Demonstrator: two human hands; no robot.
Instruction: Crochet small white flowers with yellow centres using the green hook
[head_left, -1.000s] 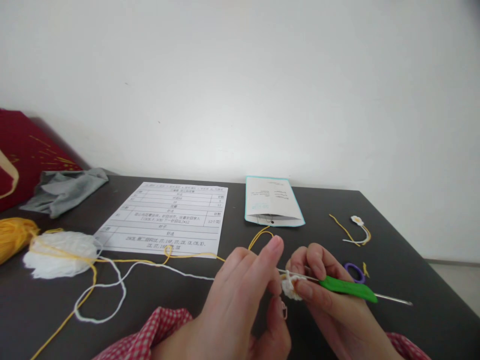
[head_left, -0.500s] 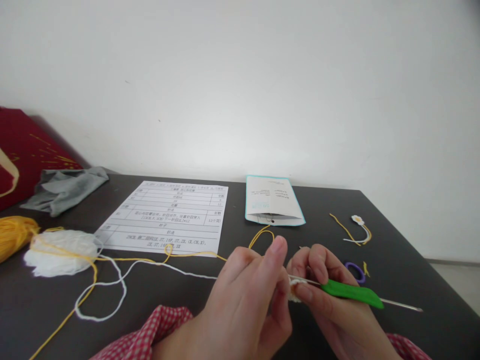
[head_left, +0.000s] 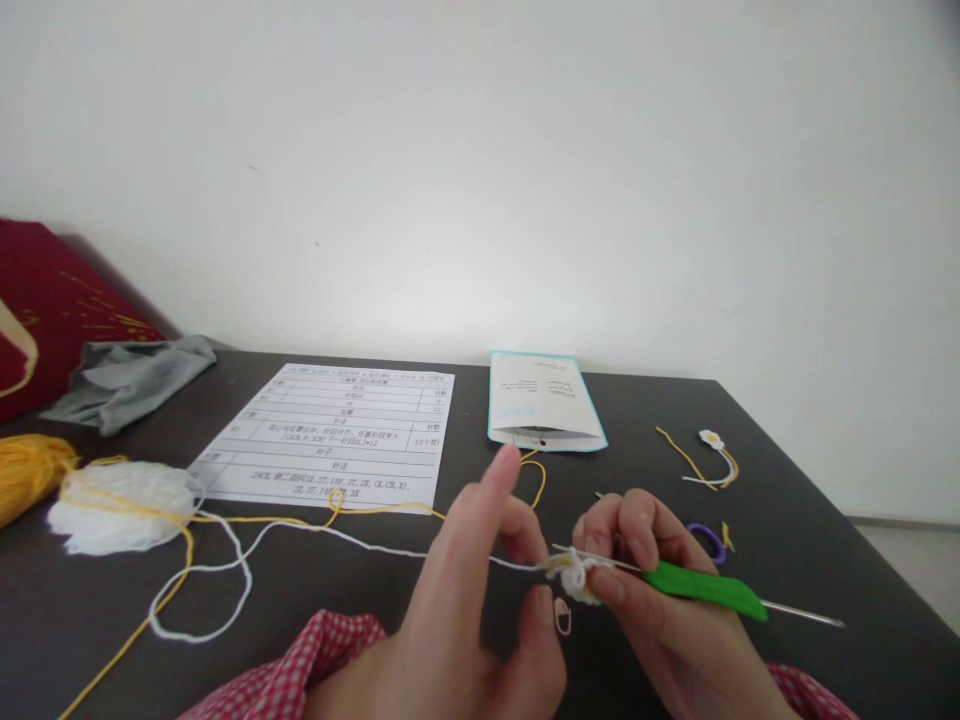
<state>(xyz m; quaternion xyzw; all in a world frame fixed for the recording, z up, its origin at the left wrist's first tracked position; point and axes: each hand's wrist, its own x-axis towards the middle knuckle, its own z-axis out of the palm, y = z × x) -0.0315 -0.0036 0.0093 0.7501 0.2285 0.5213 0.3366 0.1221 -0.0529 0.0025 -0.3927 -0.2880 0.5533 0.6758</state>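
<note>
My right hand (head_left: 660, 580) grips a crochet hook with a green handle (head_left: 705, 590) and pinches a small white crocheted piece (head_left: 583, 580) by its right edge. The hook's thin shaft lies across the top of the piece, with a white loop around it. Below the piece's left side hangs a pale pink stitch marker (head_left: 562, 616). Just left of it is my left hand (head_left: 480, 610), index finger raised and thumb apart from the other fingers. White yarn (head_left: 375, 547) passes behind that hand to the piece; the lower fingers are partly hidden.
A white yarn ball (head_left: 124, 505) and a yellow skein (head_left: 30, 475) lie at left. Behind are a printed sheet (head_left: 322, 430), a white packet (head_left: 544, 395), grey cloth-like material (head_left: 135, 380) and a red bag (head_left: 60, 310). A small flower (head_left: 711, 440) and purple ring (head_left: 707, 540) lie right.
My left hand has opened and drawn back left from the crocheted piece, uncovering it and the stitch marker. My right hand keeps its grip, nearly still.
</note>
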